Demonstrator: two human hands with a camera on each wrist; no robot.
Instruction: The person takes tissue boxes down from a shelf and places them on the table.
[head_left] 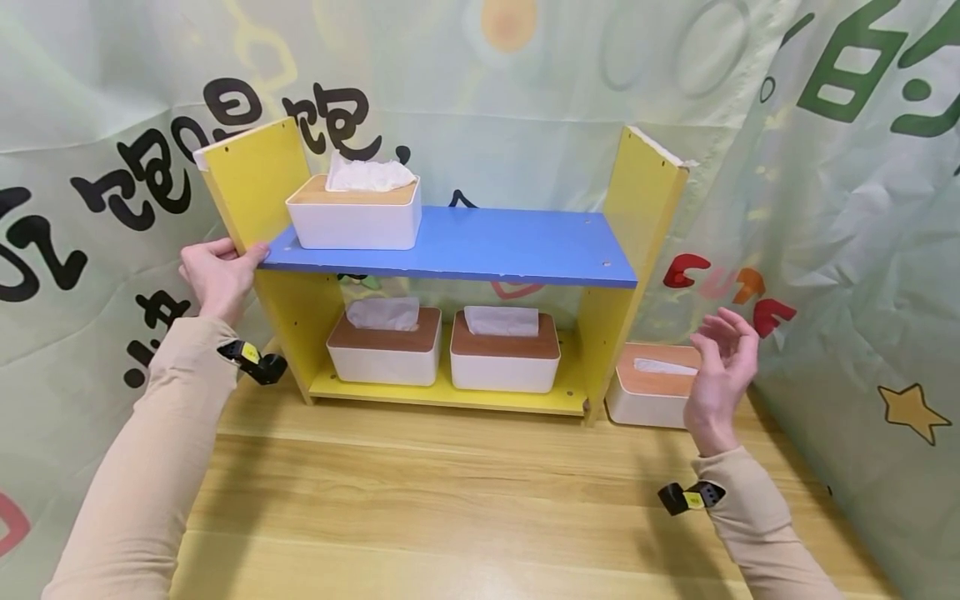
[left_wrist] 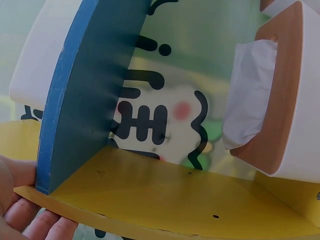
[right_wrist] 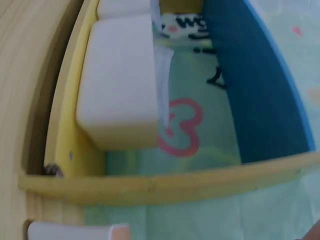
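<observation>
My left hand (head_left: 219,277) grips the left yellow side panel (head_left: 258,183) of a small shelf unit. Its thumb (left_wrist: 22,171) lies against the front edge of the blue shelf board (head_left: 517,242), and its fingers (left_wrist: 42,225) are on the panel's outer side. A white tissue box (head_left: 356,225) with a wooden lid sits on the blue board's left part. Two similar tissue boxes (head_left: 384,364) (head_left: 504,372) stand side by side on the yellow bottom board (head_left: 450,400). Held in the air, my right hand (head_left: 723,379) has loosely bent fingers and nothing in it, partly overlapping another tissue box (head_left: 645,408).
The shelf unit stands upright on a wooden table (head_left: 450,500), its right side panel (head_left: 648,200) beside that last tissue box. Printed cloth (head_left: 487,100) hangs close behind it and along both sides.
</observation>
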